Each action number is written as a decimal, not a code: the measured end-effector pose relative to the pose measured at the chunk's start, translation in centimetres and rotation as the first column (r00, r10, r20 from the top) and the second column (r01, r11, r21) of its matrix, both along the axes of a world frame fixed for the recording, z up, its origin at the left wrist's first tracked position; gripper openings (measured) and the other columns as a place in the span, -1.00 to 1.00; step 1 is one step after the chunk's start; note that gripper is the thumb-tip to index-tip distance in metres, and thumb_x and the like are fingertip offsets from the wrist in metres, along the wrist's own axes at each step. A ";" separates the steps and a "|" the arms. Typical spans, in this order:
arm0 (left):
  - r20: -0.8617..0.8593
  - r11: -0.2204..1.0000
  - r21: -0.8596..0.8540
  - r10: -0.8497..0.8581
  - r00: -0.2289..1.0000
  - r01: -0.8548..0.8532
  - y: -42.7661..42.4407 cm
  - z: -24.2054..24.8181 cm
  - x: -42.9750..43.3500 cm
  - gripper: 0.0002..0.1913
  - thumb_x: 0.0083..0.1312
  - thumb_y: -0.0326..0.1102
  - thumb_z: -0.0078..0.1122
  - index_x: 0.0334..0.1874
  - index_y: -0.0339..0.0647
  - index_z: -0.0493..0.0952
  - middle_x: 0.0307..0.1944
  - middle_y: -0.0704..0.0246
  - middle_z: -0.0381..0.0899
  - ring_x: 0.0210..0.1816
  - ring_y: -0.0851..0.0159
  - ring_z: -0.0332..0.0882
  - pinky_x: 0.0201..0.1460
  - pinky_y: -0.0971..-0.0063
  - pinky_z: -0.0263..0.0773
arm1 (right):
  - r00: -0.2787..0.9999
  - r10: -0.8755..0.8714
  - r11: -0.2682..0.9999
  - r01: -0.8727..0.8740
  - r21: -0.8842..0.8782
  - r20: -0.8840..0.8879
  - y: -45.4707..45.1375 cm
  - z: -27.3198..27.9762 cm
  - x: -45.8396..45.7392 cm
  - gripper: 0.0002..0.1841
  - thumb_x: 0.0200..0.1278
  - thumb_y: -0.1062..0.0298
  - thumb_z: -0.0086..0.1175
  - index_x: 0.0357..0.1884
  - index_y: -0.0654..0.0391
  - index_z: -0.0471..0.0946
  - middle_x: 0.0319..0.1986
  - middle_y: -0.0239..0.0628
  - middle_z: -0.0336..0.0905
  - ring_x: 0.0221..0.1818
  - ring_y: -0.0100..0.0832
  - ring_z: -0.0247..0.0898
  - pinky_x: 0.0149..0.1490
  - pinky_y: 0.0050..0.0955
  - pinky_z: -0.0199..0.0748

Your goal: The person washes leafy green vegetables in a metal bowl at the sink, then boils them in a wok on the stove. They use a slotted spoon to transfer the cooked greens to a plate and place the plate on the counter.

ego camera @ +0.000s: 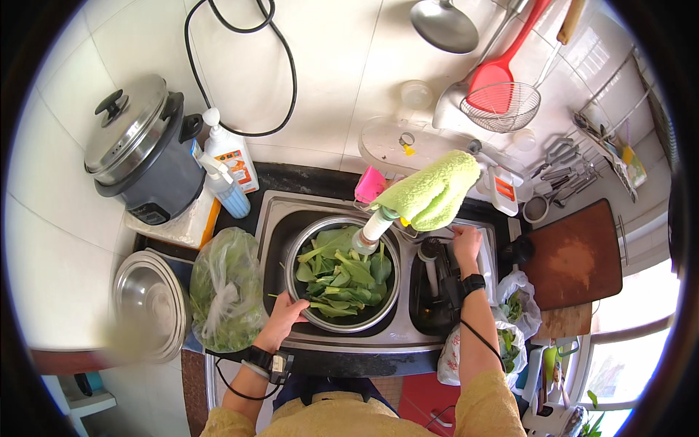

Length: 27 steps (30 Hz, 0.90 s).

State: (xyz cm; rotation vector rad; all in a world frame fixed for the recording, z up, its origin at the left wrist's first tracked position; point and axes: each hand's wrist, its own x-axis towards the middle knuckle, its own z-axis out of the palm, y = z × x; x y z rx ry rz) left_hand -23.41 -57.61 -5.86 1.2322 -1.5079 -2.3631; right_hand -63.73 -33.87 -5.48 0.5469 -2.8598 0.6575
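A stainless steel bowl (398,284) full of cut leafy greens (347,270) sits in the left basin of a double sink (327,344). The fingers of my left hand (288,315) grip its lower left rim. My right hand (467,243) is by the back of the right basin, fingers curled; what they touch is hard to see. Over the bowl points the faucet's spout (374,229), with a light green cloth (437,188) draped on the faucet. A black-bristled brush (431,267) with a pale handle lies in the right basin.
A knotted plastic bag of greens (226,295) and stacked metal bowls (150,300) stand at left, below a rice cooker (153,175) and a spray bottle (229,191). More bagged greens (513,306) and a brown cutting board (573,257) are at right. Utensils, including a red spatula (491,76), hang above.
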 end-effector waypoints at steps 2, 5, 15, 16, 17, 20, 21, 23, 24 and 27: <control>0.025 1.000 0.006 -0.007 1.000 0.007 0.3 -0.4 -0.2 -0.69 0.28 -0.43 0.13 0.05 -0.31 0.41 -0.19 0.29 0.61 -0.27 0.31 0.65 -0.27 0.40 0.65 | 1.000 -0.028 0.998 0.027 0.058 0.002 -0.5 1.0 -0.2 -0.80 0.08 0.47 0.12 -0.28 0.06 0.72 -0.29 -0.06 0.65 -0.17 -0.02 0.56 -0.04 -0.16 0.51; 0.045 0.999 0.030 0.014 0.999 -0.015 1.3 -0.7 0.0 -0.70 0.26 -0.43 0.14 0.03 -0.33 0.42 -0.22 0.30 0.61 -0.29 0.32 0.65 -0.31 0.41 0.64 | 0.985 -0.018 0.997 0.030 0.068 -0.174 -1.5 2.6 3.1 -0.79 0.03 0.49 0.14 -0.24 0.13 0.66 -0.28 -0.08 0.59 -0.16 -0.02 0.50 -0.02 -0.14 0.46; 0.023 0.999 0.024 0.035 0.999 -0.036 3.3 -1.2 0.7 -0.73 0.22 -0.47 0.12 -0.04 -0.36 0.47 -0.32 0.33 0.63 -0.41 0.39 0.62 -0.44 0.50 0.59 | 0.641 0.707 0.602 -0.767 0.221 0.300 -9.7 3.4 21.8 0.09 -0.35 -0.14 0.49 0.40 -0.28 0.24 0.30 0.02 0.17 0.27 0.27 0.07 0.33 0.13 0.16; 0.020 0.998 0.028 0.057 0.998 -0.057 3.4 -1.2 0.9 -0.73 0.22 -0.47 0.12 -0.04 -0.36 0.47 -0.32 0.33 0.63 -0.41 0.39 0.62 -0.45 0.51 0.58 | 0.627 0.696 0.593 -0.777 0.212 0.351 -10.1 3.1 22.3 0.09 -0.33 -0.05 0.49 0.42 -0.43 0.19 0.36 -0.07 0.08 0.24 0.22 0.13 0.25 0.11 0.29; -0.041 0.996 0.033 0.080 0.996 -0.079 3.4 -1.2 1.1 -0.73 0.22 -0.48 0.12 -0.04 -0.36 0.47 -0.32 0.33 0.62 -0.42 0.39 0.62 -0.45 0.52 0.58 | 0.597 0.697 0.591 -0.792 0.153 0.397 -10.4 2.6 22.9 0.07 -0.31 -0.01 0.48 0.42 -0.42 0.20 0.34 -0.08 0.11 0.22 0.20 0.16 0.21 0.07 0.34; -0.010 0.991 0.055 0.121 0.993 -0.120 3.6 -1.6 1.6 -0.73 0.22 -0.48 0.12 -0.02 -0.36 0.45 -0.30 0.33 0.62 -0.41 0.36 0.63 -0.47 0.51 0.59 | 0.580 0.750 0.596 -0.801 0.057 0.318 -9.9 1.2 25.3 -0.16 -0.19 0.23 0.39 0.30 -0.35 0.38 0.24 -0.18 0.31 0.10 0.00 0.34 0.04 -0.15 0.53; -0.024 0.989 0.062 0.136 0.990 -0.135 3.7 -1.8 1.7 -0.73 0.22 -0.48 0.12 -0.02 -0.35 0.45 -0.29 0.32 0.62 -0.40 0.36 0.64 -0.48 0.50 0.59 | 0.592 0.758 0.613 -0.790 0.010 0.274 -9.8 0.7 25.4 -0.22 -0.19 0.27 0.38 0.24 -0.31 0.43 0.21 -0.19 0.33 0.06 -0.02 0.37 0.04 -0.17 0.53; 0.029 0.986 0.082 0.146 0.989 -0.148 4.1 -2.3 1.9 -0.73 0.23 -0.48 0.11 -0.02 -0.34 0.44 -0.28 0.32 0.61 -0.39 0.35 0.64 -0.47 0.47 0.61 | 0.611 0.740 0.643 -0.766 -0.028 0.282 -9.5 0.2 25.3 -0.33 -0.20 0.35 0.36 0.13 -0.23 0.54 0.16 -0.22 0.37 -0.01 -0.07 0.42 0.06 -0.20 0.52; 0.038 0.985 0.093 0.145 0.989 -0.148 4.1 -2.4 2.1 -0.73 0.23 -0.48 0.11 -0.02 -0.34 0.44 -0.28 0.31 0.61 -0.39 0.34 0.64 -0.47 0.45 0.62 | 0.685 0.701 0.708 -0.702 -0.079 0.197 -9.5 0.2 24.9 -0.47 -0.20 0.37 0.33 -0.01 -0.12 0.62 0.02 -0.24 0.48 -0.06 -0.11 0.45 0.03 -0.21 0.52; 0.000 0.984 0.107 0.140 0.990 -0.140 4.2 -2.8 2.4 -0.72 0.23 -0.47 0.12 -0.01 -0.32 0.43 -0.31 0.33 0.59 -0.38 0.35 0.63 -0.45 0.42 0.64 | 0.821 0.567 0.822 -0.562 -0.092 0.057 -9.6 1.1 23.2 -0.56 -0.15 0.37 0.27 -0.08 -0.05 0.62 -0.15 -0.26 0.46 -0.12 -0.15 0.43 -0.14 -0.18 0.53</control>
